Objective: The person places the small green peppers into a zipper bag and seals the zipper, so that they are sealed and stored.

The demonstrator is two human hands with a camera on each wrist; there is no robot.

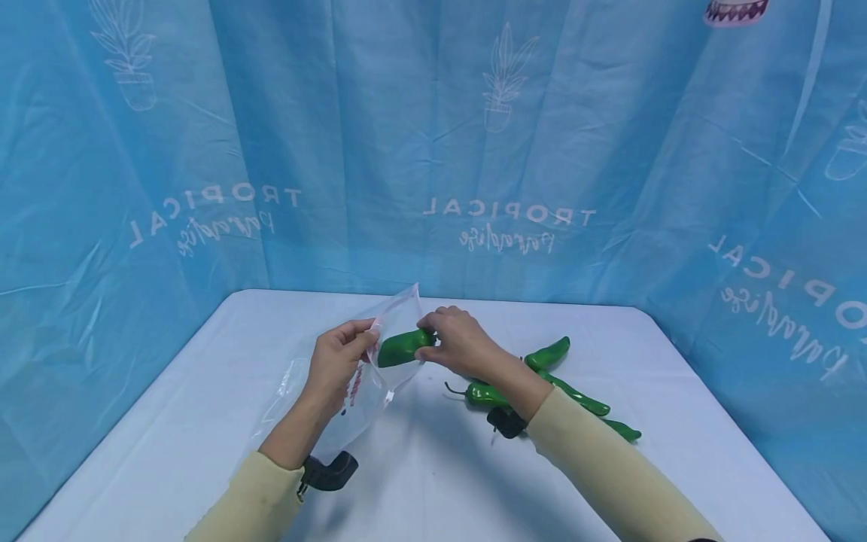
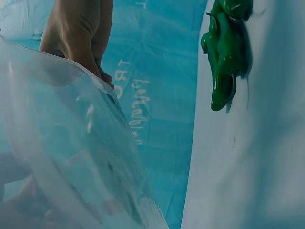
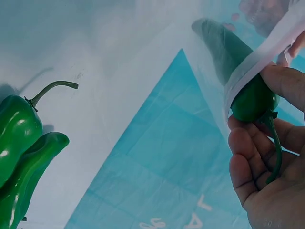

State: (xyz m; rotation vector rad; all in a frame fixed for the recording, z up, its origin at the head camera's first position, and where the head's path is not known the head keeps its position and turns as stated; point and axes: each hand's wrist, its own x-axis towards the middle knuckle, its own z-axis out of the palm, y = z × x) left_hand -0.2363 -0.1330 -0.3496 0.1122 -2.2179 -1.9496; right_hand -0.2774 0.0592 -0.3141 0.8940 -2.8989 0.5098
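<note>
A clear zip bag (image 1: 359, 410) with some red print hangs from my left hand (image 1: 339, 357), which pinches the rim of its mouth. My right hand (image 1: 460, 342) holds a green pepper (image 1: 401, 348) by its stem end, between thumb and fingers. In the right wrist view the tapered end of this green pepper (image 3: 255, 98) lies inside the bag, seen through the plastic, while the stem curves down across the palm. Plastic fills much of the left wrist view and blurs what lies behind it.
More green peppers (image 1: 572, 391) lie in a loose pile on the white table (image 1: 433, 497), right of the bag and partly behind my right forearm. A blue printed curtain (image 1: 406, 150) stands behind the table and along both sides.
</note>
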